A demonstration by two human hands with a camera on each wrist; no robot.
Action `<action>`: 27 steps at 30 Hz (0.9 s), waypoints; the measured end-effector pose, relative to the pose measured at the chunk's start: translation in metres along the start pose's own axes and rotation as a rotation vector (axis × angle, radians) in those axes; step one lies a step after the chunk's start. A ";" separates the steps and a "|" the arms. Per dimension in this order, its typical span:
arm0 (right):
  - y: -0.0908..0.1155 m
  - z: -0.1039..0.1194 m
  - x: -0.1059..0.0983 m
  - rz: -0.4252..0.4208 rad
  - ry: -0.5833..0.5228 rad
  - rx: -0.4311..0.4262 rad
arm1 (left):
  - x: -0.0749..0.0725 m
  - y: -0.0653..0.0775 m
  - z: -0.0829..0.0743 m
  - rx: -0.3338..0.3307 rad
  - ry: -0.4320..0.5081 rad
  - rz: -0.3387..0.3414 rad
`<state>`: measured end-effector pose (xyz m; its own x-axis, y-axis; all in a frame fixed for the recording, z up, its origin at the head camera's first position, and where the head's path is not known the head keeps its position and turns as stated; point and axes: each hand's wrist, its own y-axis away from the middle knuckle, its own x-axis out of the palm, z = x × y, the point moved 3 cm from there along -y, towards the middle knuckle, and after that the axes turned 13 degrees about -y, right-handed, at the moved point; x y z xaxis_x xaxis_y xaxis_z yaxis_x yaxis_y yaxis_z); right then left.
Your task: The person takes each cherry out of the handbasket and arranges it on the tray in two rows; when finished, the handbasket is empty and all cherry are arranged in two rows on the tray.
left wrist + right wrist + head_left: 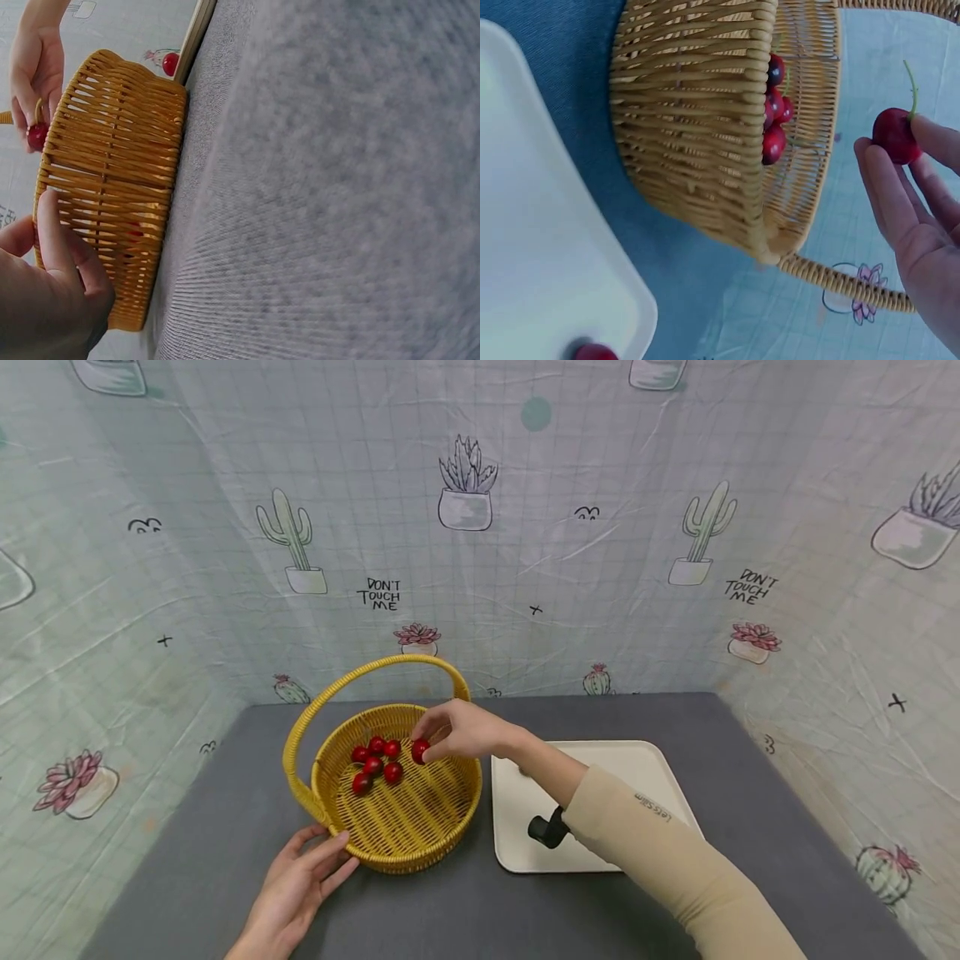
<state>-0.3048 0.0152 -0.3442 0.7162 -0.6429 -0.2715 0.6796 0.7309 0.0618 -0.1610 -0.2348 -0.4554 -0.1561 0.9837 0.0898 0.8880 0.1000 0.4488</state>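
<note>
A yellow wicker basket (405,852) stands on the grey table, its tall handle (330,687) arching over it. Several dark red cherries (372,766) lie inside, toward the back left. My right hand (465,729) pinches one cherry (895,136) by thumb and fingertips above the basket's right side; its green stem points up past the thumb in the right wrist view. At the front left rim, my left hand (292,881) holds the basket, thumb over the rim and fingers (56,236) against the woven outside.
Right of the basket lies a cream tray (517,856), partly covered by my right forearm. A cherry (595,352) sits on it near an edge. A black wrist camera (547,829) hangs under my right sleeve. A printed cloth (540,635) closes off the table's back and sides.
</note>
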 end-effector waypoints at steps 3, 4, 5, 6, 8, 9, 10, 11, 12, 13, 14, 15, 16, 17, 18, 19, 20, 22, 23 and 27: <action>0.008 0.000 -0.004 -0.005 -0.021 0.001 | 0.000 0.000 0.000 0.000 0.004 0.000; 0.010 0.000 -0.005 -0.005 -0.021 -0.001 | 0.000 0.000 0.000 0.000 0.004 -0.001; 0.013 0.000 -0.007 -0.005 -0.025 -0.002 | 0.000 0.000 0.000 0.000 0.004 -0.002; 0.016 0.000 -0.008 -0.008 -0.027 -0.004 | 0.001 0.000 0.000 0.000 0.004 -0.002; 0.021 -0.002 -0.012 -0.006 -0.030 -0.009 | 0.001 0.001 -0.001 0.000 0.005 -0.003; 0.024 -0.003 -0.014 -0.002 -0.033 -0.014 | 0.001 0.001 -0.001 0.000 0.005 -0.003; 0.027 -0.004 -0.016 0.001 -0.036 -0.016 | 0.001 0.001 -0.001 0.003 0.003 0.001; 0.030 -0.005 -0.018 0.003 -0.042 -0.019 | 0.002 0.001 -0.001 0.003 0.005 0.001; 0.032 -0.006 -0.020 0.006 -0.043 -0.019 | 0.002 0.001 -0.001 0.004 0.005 0.002; 0.035 -0.007 -0.022 0.011 -0.042 -0.020 | 0.002 0.002 -0.001 0.003 0.007 0.002; 0.037 -0.009 -0.024 0.011 -0.043 -0.022 | 0.002 0.002 -0.001 0.002 0.009 0.003; 0.040 -0.010 -0.025 0.011 -0.042 -0.024 | 0.002 0.002 -0.001 0.001 0.012 0.004; 0.042 -0.011 -0.027 0.007 -0.042 -0.021 | 0.002 0.003 -0.001 0.001 0.014 0.006; 0.044 -0.012 -0.029 0.005 -0.045 -0.020 | 0.002 0.003 -0.001 -0.003 0.019 0.004; 0.046 -0.014 -0.031 0.002 -0.048 -0.016 | 0.001 0.003 -0.002 -0.004 0.021 0.005; 0.049 -0.015 -0.033 -0.004 -0.053 -0.013 | 0.001 0.004 -0.002 -0.005 0.024 0.006; 0.051 -0.017 -0.035 -0.011 -0.060 -0.008 | 0.001 0.004 -0.002 -0.004 0.024 0.007; 0.055 -0.020 -0.040 -0.028 -0.073 0.008 | 0.001 0.004 -0.002 -0.001 0.025 0.007; 0.057 -0.021 -0.042 -0.034 -0.083 0.014 | 0.002 0.004 -0.002 -0.001 0.026 0.006; 0.067 -0.030 -0.051 -0.072 -0.103 0.043 | 0.002 0.003 -0.001 -0.001 0.027 0.001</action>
<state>-0.3009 0.1037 -0.3553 0.6765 -0.7149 -0.1767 0.7343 0.6732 0.0878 -0.1587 -0.2330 -0.4528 -0.1669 0.9793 0.1143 0.8876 0.0987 0.4499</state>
